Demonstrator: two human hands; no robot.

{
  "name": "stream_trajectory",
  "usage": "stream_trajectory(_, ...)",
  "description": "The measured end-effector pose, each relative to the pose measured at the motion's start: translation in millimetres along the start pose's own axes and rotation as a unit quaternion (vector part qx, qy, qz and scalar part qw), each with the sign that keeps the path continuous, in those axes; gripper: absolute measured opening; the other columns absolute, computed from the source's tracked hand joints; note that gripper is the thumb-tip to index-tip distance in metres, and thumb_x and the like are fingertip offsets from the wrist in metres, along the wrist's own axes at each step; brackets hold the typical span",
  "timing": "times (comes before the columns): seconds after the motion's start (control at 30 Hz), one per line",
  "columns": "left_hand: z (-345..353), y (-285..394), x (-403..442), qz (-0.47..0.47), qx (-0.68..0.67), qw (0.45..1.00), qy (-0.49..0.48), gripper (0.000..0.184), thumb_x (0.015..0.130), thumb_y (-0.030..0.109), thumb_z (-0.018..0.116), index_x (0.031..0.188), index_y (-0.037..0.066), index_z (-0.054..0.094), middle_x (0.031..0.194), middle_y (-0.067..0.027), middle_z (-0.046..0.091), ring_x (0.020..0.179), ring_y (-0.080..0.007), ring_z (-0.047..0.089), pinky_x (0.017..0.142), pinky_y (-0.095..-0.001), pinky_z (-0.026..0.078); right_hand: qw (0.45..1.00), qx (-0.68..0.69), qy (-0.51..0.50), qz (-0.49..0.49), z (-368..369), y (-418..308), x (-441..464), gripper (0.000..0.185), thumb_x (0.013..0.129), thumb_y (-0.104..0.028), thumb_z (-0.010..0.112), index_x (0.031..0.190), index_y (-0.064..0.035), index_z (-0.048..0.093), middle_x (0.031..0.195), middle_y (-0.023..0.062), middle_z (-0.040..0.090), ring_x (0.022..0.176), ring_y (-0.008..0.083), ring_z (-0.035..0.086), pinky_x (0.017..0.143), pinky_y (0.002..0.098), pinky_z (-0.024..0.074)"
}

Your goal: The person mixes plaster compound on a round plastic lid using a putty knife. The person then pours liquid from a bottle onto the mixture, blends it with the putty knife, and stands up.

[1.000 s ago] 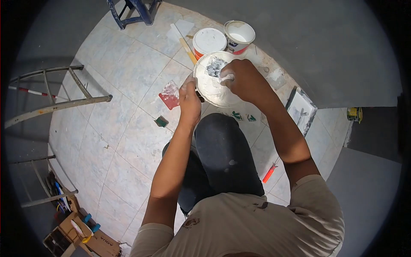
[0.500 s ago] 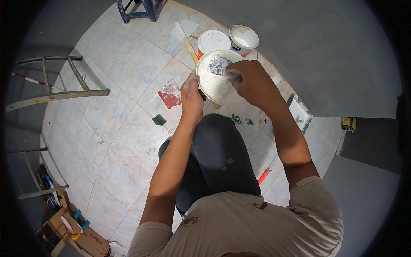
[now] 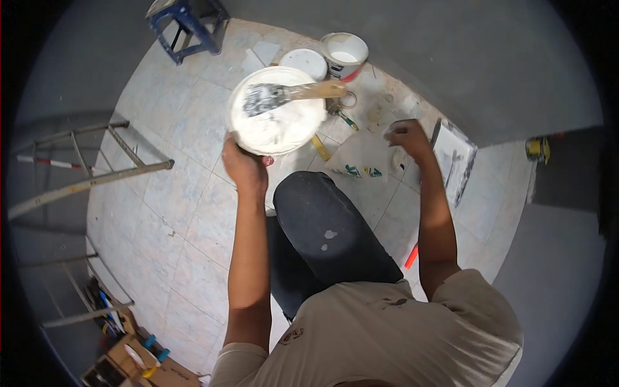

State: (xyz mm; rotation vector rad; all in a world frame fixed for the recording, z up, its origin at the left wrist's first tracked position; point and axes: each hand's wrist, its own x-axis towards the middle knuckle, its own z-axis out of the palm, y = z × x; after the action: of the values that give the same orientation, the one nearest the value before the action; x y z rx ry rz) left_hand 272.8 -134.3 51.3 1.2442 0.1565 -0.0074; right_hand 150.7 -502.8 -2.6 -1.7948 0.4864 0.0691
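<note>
Left fingertips mostly hidden under round white tub (image 3: 231,115); far white-lidded bucket (image 3: 304,62) partly covered by tub. Near right, slim red object (image 3: 411,256) too little shown to identify. Left hand (image 3: 246,166) raised, forearm reaching far, gripping tub's near-left side. Right hand (image 3: 409,138) held well right of tub, elbow bent, fingers loosely curled, narrow, nothing visible in them. Tub holds white paste (image 3: 290,129); wooden-handled putty knife (image 3: 316,90) lies across top, handle pointing right, between hands, beyond both.

We are in a room under renovation, shown by the metal ladder (image 3: 109,177), white bucket (image 3: 345,51) and paint-smeared tray (image 3: 449,158).
</note>
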Motion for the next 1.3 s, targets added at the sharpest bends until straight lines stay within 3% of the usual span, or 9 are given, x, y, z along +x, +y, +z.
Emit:
stream_trajectory(0.17,-4.0,17.7,-19.5,-0.028,-0.132,0.991,0.013,0.048,0.106,0.029,0.042,0.137,-0.005,0.056,0.136,-0.0168,0.066,0.124,-0.0294,0.066,0.104,-0.0451,0.053,0.96,-0.277,-0.045,0.024,70.3,150.8,36.5,0.03,0.071,-0.005,0.082,0.098,0.0059,0.076,0.094,0.0224,0.075,0.081,0.0315,0.076,0.077,0.0408,0.0614)
stream_trajectory(0.23,0.5,24.8,-32.0,-0.014,-0.117,0.993,0.015,0.048,0.106,0.031,0.042,0.137,-0.004,0.056,0.137,-0.0157,0.066,0.125,-0.0291,0.065,0.104,-0.0447,0.053,0.931,-0.356,-0.027,-0.082,98.6,167.5,30.8,0.024,0.086,-0.012,0.068,0.105,0.0007,0.075,0.111,0.0255,0.073,0.1,0.0418,0.072,0.087,0.0497,0.0585)
stream_trajectory(0.5,7.8,37.9,-66.7,0.017,-0.134,0.99,0.028,0.052,0.107,0.032,0.037,0.142,-0.002,0.055,0.144,-0.0142,0.063,0.133,-0.0278,0.059,0.114,-0.0438,0.045,0.917,-0.368,-0.15,0.04,118.4,171.0,59.9,0.022,0.093,-0.004,0.058,0.105,0.0064,0.073,0.115,0.0309,0.07,0.111,0.0455,0.069,0.093,0.0486,0.0579)
stream_trajectory(0.6,18.9,45.0,-70.9,0.037,-0.153,0.987,0.032,0.053,0.108,0.032,0.036,0.144,-0.002,0.053,0.145,-0.0138,0.061,0.135,-0.0269,0.056,0.116,-0.0433,0.042,0.821,-0.501,-0.257,-0.094,116.0,197.9,76.0,0.021,0.084,-0.005,0.067,0.102,0.0038,0.074,0.113,0.0301,0.071,0.107,0.0445,0.069,0.092,0.0508,0.0566)
stream_trajectory(0.87,43.7,138.4,-97.6,0.026,-0.132,0.99,0.051,0.053,0.108,0.033,0.037,0.145,-0.002,0.051,0.144,-0.0151,0.061,0.134,-0.0272,0.057,0.116,-0.0433,0.042,0.928,-0.346,-0.082,-0.111,53.6,121.6,35.6,0.037,0.077,-0.008,0.078,0.112,0.0014,0.072,0.109,0.0255,0.073,0.099,0.0385,0.072,0.088,0.0443,0.0578)
stream_trajectory(1.07,80.0,256.1,-134.7,-0.039,-0.15,0.982,0.111,0.05,0.11,0.034,0.039,0.141,-0.003,0.053,0.137,-0.0148,0.064,0.126,-0.0262,0.063,0.109,-0.0399,0.048,0.99,-0.12,-0.075,-0.024,-27.1,-133.5,-37.9,0.023,0.096,-0.019,0.07,0.104,0.0024,0.07,0.092,0.0101,0.068,0.086,0.0195,0.067,0.085,0.0374,0.0576)
stream_trajectory(1.13,89.5,294.4,-148.0,-0.068,-0.162,0.973,0.149,0.048,0.111,0.032,0.039,0.139,-0.004,0.055,0.133,-0.0142,0.065,0.122,-0.0254,0.065,0.105,-0.0379,0.051,0.982,0.173,0.011,-0.071,-43.8,-228.7,-79.2,0.024,0.098,-0.022,0.071,0.098,0.0013,0.068,0.093,0.0044,0.064,0.084,0.0121,0.063,0.082,0.0313,0.0565)
stream_trajectory(1.27,117.6,385.4,-187.7,-0.068,-0.137,0.982,0.114,0.046,0.111,0.03,0.04,0.137,-0.004,0.055,0.132,-0.0155,0.065,0.123,-0.0246,0.064,0.105,-0.037,0.05,0.972,0.227,-0.035,-0.053,-90.9,-474.5,-178.9,0.027,0.097,-0.025,0.074,0.103,0.0005,0.068,0.097,0.0018,0.066,0.088,0.0112,0.064,0.079,0.0298,0.0554)
stream_trajectory(1.3,124.7,410.3,-200.1,-0.053,-0.105,0.988,0.099,0.044,0.111,0.029,0.04,0.135,-0.004,0.055,0.132,-0.0159,0.065,0.123,-0.024,0.064,0.106,-0.0365,0.05,0.988,0.081,-0.082,-0.101,-96.2,-526.2,-198.4,0.03,0.094,-0.024,0.077,0.106,0.0012,0.066,0.099,0.0055,0.068,0.09,0.0147,0.067,0.079,0.032,0.0558)
